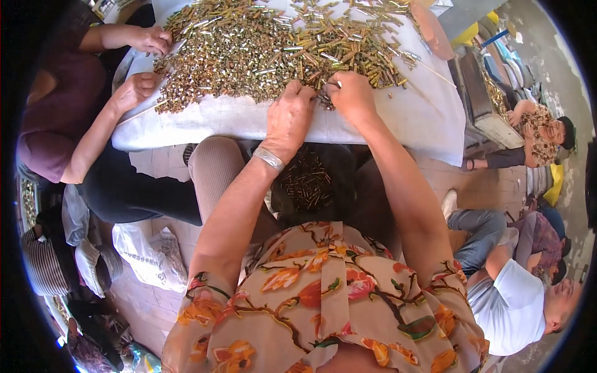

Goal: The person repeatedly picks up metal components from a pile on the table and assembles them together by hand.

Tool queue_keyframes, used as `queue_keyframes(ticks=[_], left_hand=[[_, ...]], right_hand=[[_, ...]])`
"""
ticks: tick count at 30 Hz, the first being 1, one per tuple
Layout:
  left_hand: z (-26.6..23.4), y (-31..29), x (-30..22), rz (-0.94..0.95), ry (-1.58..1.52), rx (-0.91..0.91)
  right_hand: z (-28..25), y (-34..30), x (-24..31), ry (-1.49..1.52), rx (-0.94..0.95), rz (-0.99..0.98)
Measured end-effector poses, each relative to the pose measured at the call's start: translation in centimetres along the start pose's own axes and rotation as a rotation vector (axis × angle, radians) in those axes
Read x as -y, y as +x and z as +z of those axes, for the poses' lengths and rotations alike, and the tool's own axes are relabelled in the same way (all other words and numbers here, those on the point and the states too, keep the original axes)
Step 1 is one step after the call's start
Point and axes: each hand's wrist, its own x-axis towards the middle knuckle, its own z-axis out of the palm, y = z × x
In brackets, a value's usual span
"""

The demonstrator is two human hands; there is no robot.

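My left hand [291,115] is closed in a pinch at the near edge of a heap of metal parts. Close beside it, my right hand [351,96] also pinches at the heap's edge, a small bright spot showing by its fingertips. What either hand holds is too small to make out. Small nut-like brass-coloured pieces [230,68] make up the heap's left side. Longer thin metal pieces [354,43], like bolts or sleeves, lie on the right. Below the table edge, between my knees, a dark container [283,202] holds many long metal pieces [308,183].
A white cloth [205,127] covers the table. At the left, a co-worker's two hands [134,92] touch the heap. A white plastic bag [152,255] lies on the floor. Other people sit at the right, one by another work table [491,127].
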Motion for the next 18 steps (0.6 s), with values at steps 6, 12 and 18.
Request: queue_keyframes(ticks=[6,12,18], left_hand=[[-0.3,-0.9,0.7,0.058,-0.104,-0.1],[0.5,-1.0,-1.5,0.137,-0.116,0.0],[0.7,-0.4,-2.3,0.185,-0.017,0.083]], right_hand=[[-1.7,-3.5,-2.6,0.449,-0.067,-0.019],[-3.2,-9.5,-2.0,0.831,0.061,0.247],[-4.4,-11.4,-0.7,0.984,0.043,0.331]])
